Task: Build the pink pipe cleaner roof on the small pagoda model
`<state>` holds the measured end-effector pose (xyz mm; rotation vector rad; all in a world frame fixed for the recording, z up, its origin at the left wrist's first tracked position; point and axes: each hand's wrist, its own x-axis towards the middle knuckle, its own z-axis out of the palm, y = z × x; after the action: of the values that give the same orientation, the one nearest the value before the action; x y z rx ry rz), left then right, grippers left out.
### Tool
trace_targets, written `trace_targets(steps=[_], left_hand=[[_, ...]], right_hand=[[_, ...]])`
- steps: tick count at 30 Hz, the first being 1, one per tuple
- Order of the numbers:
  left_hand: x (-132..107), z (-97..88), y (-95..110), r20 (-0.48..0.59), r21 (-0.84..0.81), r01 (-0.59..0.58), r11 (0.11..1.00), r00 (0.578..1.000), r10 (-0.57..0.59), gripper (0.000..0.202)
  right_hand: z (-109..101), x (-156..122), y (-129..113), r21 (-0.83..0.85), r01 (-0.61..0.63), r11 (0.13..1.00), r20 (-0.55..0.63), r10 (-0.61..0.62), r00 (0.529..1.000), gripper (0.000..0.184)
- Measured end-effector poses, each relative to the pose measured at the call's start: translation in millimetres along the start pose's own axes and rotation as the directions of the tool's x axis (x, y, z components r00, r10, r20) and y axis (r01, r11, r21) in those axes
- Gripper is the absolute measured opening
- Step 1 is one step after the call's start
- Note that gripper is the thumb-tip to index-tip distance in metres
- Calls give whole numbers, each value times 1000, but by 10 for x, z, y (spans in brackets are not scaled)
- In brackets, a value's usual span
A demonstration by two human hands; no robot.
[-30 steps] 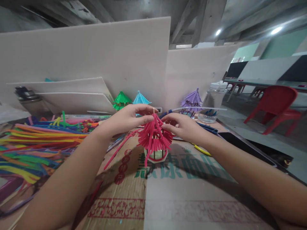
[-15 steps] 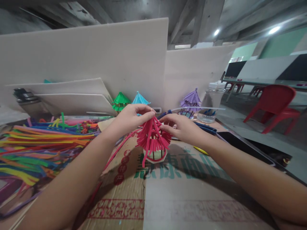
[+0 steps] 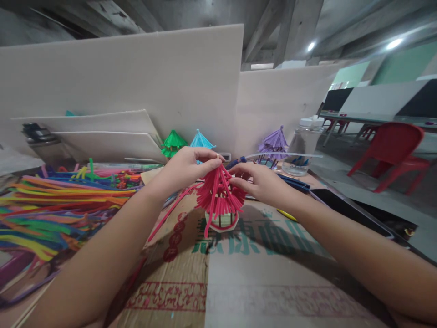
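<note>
On the printed cardboard sheet [image 3: 167, 278], central to the work area, the red pavilion model [image 3: 221, 202] stands upright on its pale base plate [image 3: 223, 229]. Left hand [image 3: 189, 166]: thumb and forefinger pinch the apex of the roof, where the red strips converge. Right hand [image 3: 256, 181]: fingers bent at the right flank of the roof; whether a strip is gripped between thumb and forefinger cannot be determined. One long red strip [image 3: 207, 223] hangs over the front eave. Behind the hands, a green model [image 3: 173, 142], a light blue model [image 3: 201, 139] and a purple model [image 3: 273, 142] stand before white boards [image 3: 170, 82]. A clear bottle [image 3: 302, 148] is located just beside the purple model. Multicoloured strips [image 3: 68, 200] lie to the left
</note>
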<state>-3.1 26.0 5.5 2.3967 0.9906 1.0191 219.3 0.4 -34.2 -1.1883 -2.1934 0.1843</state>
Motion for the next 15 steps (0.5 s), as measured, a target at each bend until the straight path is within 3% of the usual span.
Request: trace_targets(steps=[6,11,15], left_hand=[[-19,-3,28,-2,-27,-1,1000,1000,1,29],[-67,16,126,-19,18,-92,996,996,92,26],[-105,40,204,-32,35,-135,990,990,136,24]], right_hand=[[-32,-70,-105,0,85,996,-232,-82,969,17],[-25,-167,-272,-196,206,959,-184,-242,953,10],[-10,-195,-330,-281,267,922,-182,-324,928,15]])
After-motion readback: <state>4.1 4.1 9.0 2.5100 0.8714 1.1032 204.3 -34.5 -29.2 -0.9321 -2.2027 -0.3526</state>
